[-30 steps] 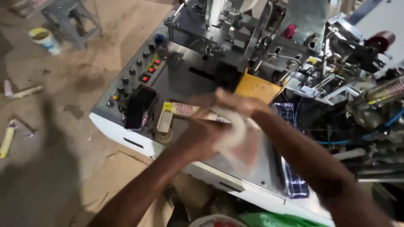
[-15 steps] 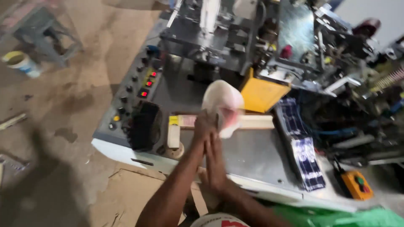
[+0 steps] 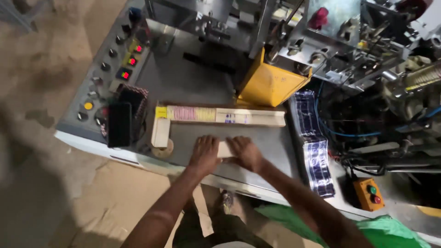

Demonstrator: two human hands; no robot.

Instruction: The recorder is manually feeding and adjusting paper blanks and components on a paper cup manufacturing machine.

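My left hand (image 3: pixel 205 152) and my right hand (image 3: pixel 245 152) lie side by side on the grey metal table (image 3: pixel 193 138) of a machine, near its front edge. Between them they press a small pale stack of paper pieces (image 3: pixel 224 149) flat on the table, one hand at each end. Just beyond the hands lies an L-shaped wooden guide (image 3: pixel 257 118). A row of thin pink-striped and yellow pieces (image 3: pixel 190 113) stands on edge along it.
A yellow chute (image 3: pixel 268 85) hangs behind the guide. At left is a control panel (image 3: pixel 108 64) with knobs and lit buttons, and a black phone (image 3: pixel 119 124). A blue printed strip (image 3: pixel 316 142), an orange button box (image 3: pixel 370 193) and a green bag (image 3: pixel 390 229) are at right.
Both hands held the pale stack up in the air before; now they have come down and hold it flat on the table near the front edge.
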